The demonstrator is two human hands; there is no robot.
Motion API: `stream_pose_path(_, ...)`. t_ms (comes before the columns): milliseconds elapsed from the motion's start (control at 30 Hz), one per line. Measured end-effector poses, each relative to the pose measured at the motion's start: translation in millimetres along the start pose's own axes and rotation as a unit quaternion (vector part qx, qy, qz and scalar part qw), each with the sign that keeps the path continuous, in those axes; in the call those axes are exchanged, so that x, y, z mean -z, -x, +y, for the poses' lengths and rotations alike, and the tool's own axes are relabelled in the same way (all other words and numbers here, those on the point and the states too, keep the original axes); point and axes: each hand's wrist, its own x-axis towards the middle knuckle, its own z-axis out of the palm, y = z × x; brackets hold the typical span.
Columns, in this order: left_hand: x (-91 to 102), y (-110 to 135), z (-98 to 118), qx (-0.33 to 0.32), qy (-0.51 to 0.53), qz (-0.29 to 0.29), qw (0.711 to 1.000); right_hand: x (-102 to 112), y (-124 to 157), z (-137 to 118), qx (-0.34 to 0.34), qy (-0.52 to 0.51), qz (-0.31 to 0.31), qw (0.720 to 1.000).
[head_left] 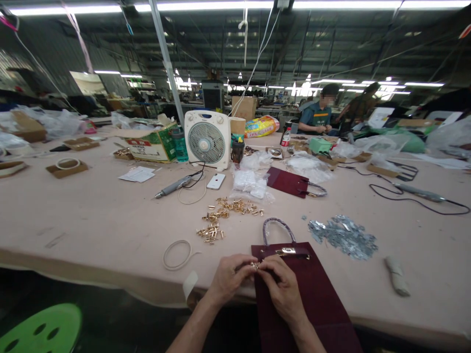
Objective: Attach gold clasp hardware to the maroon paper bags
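Both hands meet over the left edge of a dark red bag panel (316, 294), which hangs partly off the table's front edge. Fingertips of my left hand (233, 274) and my right hand (279, 284) pinch a small gold metal fitting (254, 264) between them; its exact shape is mostly hidden. Just beyond the fingers, the panel carries a gold clasp (287, 251) on a strap and a wrapped purple handle (277, 225). Loose gold fittings (213, 230) lie scattered ahead of my left hand. A pile of flat silver metal pieces (344, 235) sits to the right of the bag.
A roll of tape (177, 255) lies left of my hands. Farther back are a white fan (208, 139), a phone (216, 181), a corded grey tool (172, 187) and another red panel (287, 182). A second corded tool (421, 192) lies right. A person (316, 117) sits across.
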Motion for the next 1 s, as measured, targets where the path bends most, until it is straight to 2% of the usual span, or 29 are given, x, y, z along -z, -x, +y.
stream_pose_path(267,1.7,0,-3,-0.056,-0.042,0.027,0.997,2,-5,4,-0.051,-0.036,-0.004,0.998)
stream_pose_path(533,-1.3,2,-9,-0.11,-0.075,0.036,0.99,-7,-1,6,-0.011,0.019,0.012,1.0)
stream_pose_path(633,-3.6,3,-11,-0.133,-0.091,0.034,0.986,-8,-2,4,-0.019,0.034,0.005,0.999)
stream_pose_path(800,-4.2,3,-10,-0.163,-0.1,0.032,0.981,-6,-4,1,-0.06,0.011,-0.013,0.998)
stream_pose_path(1000,-3.2,-1,0,-0.161,-0.046,0.018,0.986,3,-9,2,-0.162,-0.105,-0.044,0.98)
